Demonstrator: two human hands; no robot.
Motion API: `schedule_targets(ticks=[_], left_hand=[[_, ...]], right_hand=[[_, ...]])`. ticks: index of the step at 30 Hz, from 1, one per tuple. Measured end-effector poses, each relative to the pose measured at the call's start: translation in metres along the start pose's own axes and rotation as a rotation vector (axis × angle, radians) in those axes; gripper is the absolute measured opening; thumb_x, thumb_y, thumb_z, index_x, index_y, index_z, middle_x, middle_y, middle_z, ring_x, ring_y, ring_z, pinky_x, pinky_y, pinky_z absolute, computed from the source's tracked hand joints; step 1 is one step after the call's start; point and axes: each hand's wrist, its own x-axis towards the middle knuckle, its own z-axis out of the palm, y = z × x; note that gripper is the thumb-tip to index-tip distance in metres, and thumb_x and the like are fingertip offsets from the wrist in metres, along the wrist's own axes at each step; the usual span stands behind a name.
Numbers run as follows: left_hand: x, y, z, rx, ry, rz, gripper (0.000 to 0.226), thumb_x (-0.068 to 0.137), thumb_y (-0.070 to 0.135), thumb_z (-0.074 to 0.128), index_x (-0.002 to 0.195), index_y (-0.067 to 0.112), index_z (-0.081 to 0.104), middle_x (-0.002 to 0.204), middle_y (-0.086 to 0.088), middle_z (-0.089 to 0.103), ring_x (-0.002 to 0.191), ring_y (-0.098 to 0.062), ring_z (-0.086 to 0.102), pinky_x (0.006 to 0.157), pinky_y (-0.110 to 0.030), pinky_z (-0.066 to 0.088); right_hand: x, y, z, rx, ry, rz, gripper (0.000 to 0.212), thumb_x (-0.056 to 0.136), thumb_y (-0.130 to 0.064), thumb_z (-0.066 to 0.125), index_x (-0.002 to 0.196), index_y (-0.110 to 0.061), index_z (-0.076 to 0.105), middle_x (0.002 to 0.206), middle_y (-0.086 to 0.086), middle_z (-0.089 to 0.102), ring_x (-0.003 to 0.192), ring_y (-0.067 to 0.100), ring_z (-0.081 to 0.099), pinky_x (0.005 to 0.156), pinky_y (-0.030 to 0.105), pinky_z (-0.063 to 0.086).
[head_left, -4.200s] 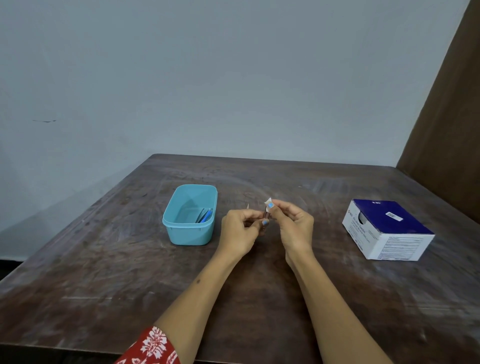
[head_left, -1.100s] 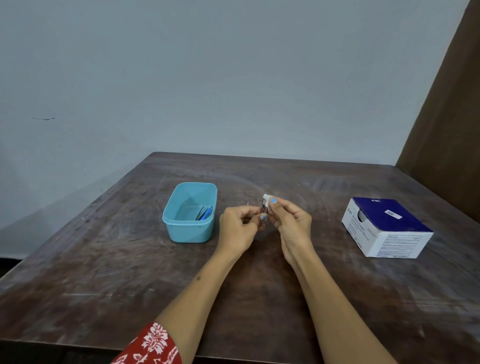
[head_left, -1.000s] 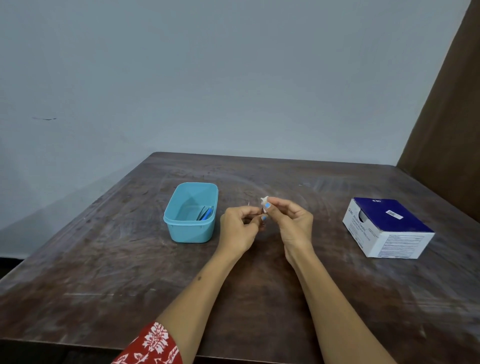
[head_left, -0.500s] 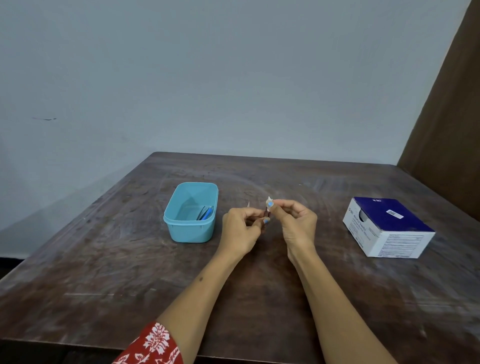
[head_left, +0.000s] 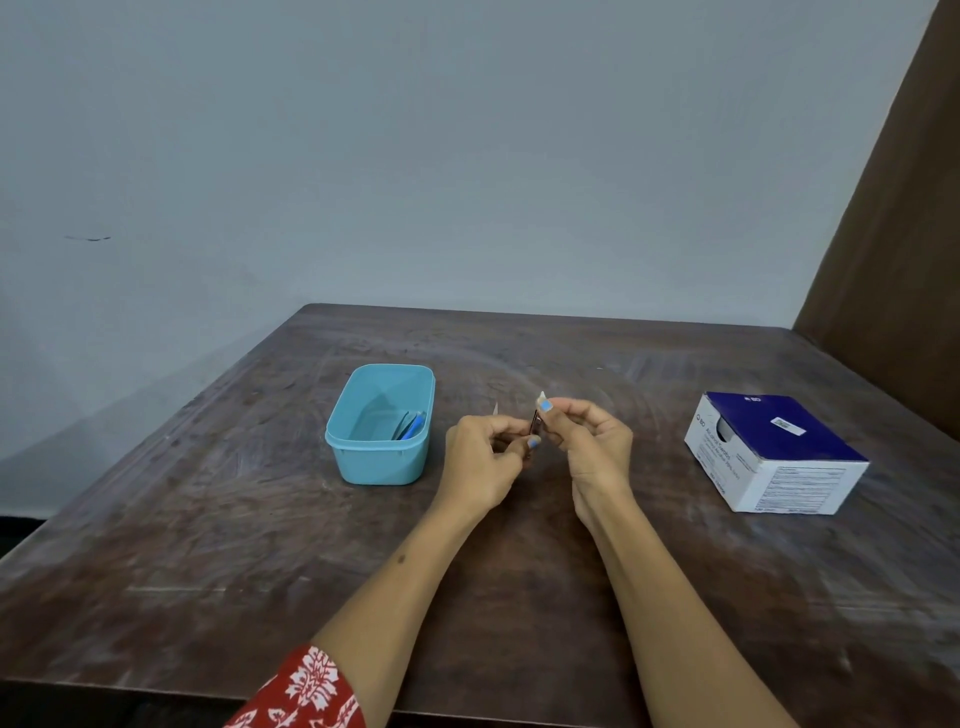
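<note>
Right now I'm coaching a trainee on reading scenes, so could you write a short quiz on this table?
1. True or false: the light-blue plastic tub stands left of the left-hand grip.
2. The white and dark-blue cardboard box sits: A in the tub; B on the brown wooden table, right of the right-hand grip; C on the floor.
3. Fill in: the small dark white-tipped item is pinched by ____ grips.
Key: 1 true; 2 B; 3 both.
</note>
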Motion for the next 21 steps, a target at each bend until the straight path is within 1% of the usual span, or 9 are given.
schedule_targets(ticks=[3, 8, 12, 14, 18, 21], left_hand=[[0.0006, -0.0003, 0.0005, -0.011, 0.006, 0.0, 0.019, 0.082, 0.003, 0.067, 0.1, 0.008, 0.072, 0.086, -0.008, 0.073, 0.074, -0.015, 0.07, 0.069, -0.027, 0.059], [0.0017, -0.0002, -0.0016, -0.015, 0.022, 0.001, 0.019, 0.082, 0.005, 0.067, 0.101, 0.008, 0.072, 0.086, -0.007, 0.073, 0.077, -0.014, 0.07, 0.07, -0.028, 0.059], [0.0008, 0.0008, -0.0005, -0.004, 0.004, 0.013, 0.019, 0.082, 0.004, 0.068, 0.1, 0.009, 0.072, 0.083, -0.004, 0.073, 0.074, -0.013, 0.07, 0.068, -0.025, 0.059], [0.0002, 0.0015, 0.0006, -0.012, 0.004, 0.016, 0.019, 0.081, 0.003, 0.068, 0.099, 0.008, 0.072, 0.082, -0.004, 0.072, 0.073, -0.013, 0.07, 0.066, -0.022, 0.058], [-0.0004, 0.0029, 0.0019, -0.03, 0.002, 0.015, 0.018, 0.081, 0.001, 0.067, 0.097, 0.008, 0.073, 0.081, -0.003, 0.072, 0.073, -0.012, 0.069, 0.066, -0.023, 0.059], [-0.0011, 0.003, 0.003, -0.056, 0.007, 0.004, 0.017, 0.081, 0.001, 0.067, 0.096, 0.007, 0.073, 0.08, -0.006, 0.072, 0.07, -0.012, 0.069, 0.066, -0.021, 0.058]], right_hand=[[0.0003, -0.0001, 0.0015, 0.006, 0.013, 0.019, 0.01, 0.077, -0.004, 0.073, 0.072, -0.012, 0.069, 0.072, 0.004, 0.07, 0.072, 0.014, 0.065, 0.076, 0.028, 0.053], [-0.0029, -0.0015, 0.0033, 0.001, -0.017, -0.055, 0.011, 0.074, -0.002, 0.075, 0.072, -0.011, 0.069, 0.068, 0.0, 0.071, 0.067, 0.006, 0.066, 0.068, 0.019, 0.054], [-0.0013, -0.0016, 0.002, 0.021, 0.007, 0.003, 0.009, 0.076, -0.006, 0.074, 0.072, -0.012, 0.069, 0.066, -0.001, 0.069, 0.065, 0.007, 0.064, 0.071, 0.024, 0.053], [0.0001, -0.0015, 0.0008, 0.06, 0.02, 0.035, 0.009, 0.078, -0.006, 0.072, 0.072, -0.012, 0.068, 0.064, -0.002, 0.068, 0.064, 0.009, 0.061, 0.07, 0.026, 0.051], [0.0012, -0.0009, 0.0016, 0.131, 0.043, 0.078, 0.011, 0.08, -0.004, 0.07, 0.073, -0.011, 0.066, 0.064, -0.001, 0.066, 0.064, 0.011, 0.059, 0.065, 0.024, 0.049], [0.0011, -0.0007, 0.002, 0.193, 0.093, 0.081, 0.009, 0.081, -0.005, 0.07, 0.076, -0.011, 0.065, 0.066, 0.001, 0.066, 0.062, 0.01, 0.06, 0.062, 0.022, 0.05]])
